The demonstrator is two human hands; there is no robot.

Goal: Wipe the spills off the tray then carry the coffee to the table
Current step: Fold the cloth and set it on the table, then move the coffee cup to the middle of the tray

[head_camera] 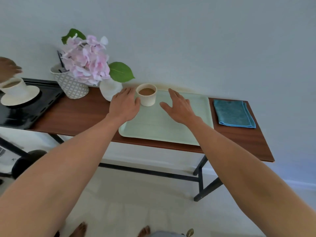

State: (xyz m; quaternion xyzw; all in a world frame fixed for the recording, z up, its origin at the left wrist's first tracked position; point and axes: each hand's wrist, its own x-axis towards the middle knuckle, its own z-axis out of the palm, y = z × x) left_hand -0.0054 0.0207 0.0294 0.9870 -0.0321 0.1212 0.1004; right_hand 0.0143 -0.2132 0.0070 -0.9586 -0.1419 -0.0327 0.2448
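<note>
two open hands, one full cup

both my hands were over the pale green tray (191, 117), neither holding anything. my left hand (124, 104) lay palm down at the tray's left edge, fingers straight and loosely together, its thumb side just beside the white coffee cup (147, 97), and i could not tell whether it touched the wall of the cup. my right hand (179, 108) hovered to the cup's right with fingers spread and thumb out, apart from it. the cup stood upright at the tray's far left corner, filled nearly to the rim with milky coffee.

i saw no clear spill on the tray from here; the surface looked evenly pale. the folded blue cloth (234, 113) lay on the wooden console table (77, 115) just right of the tray, untouched, so i judged the wiping not yet done. to do it well, i thought, the cup should be steadied or lifted level with both hands closing round its sides, slowly, since the coffee sat so high. the white vase of pink hydrangea (109, 91) stood close behind my left hand, an easy thing to knock.
</note>
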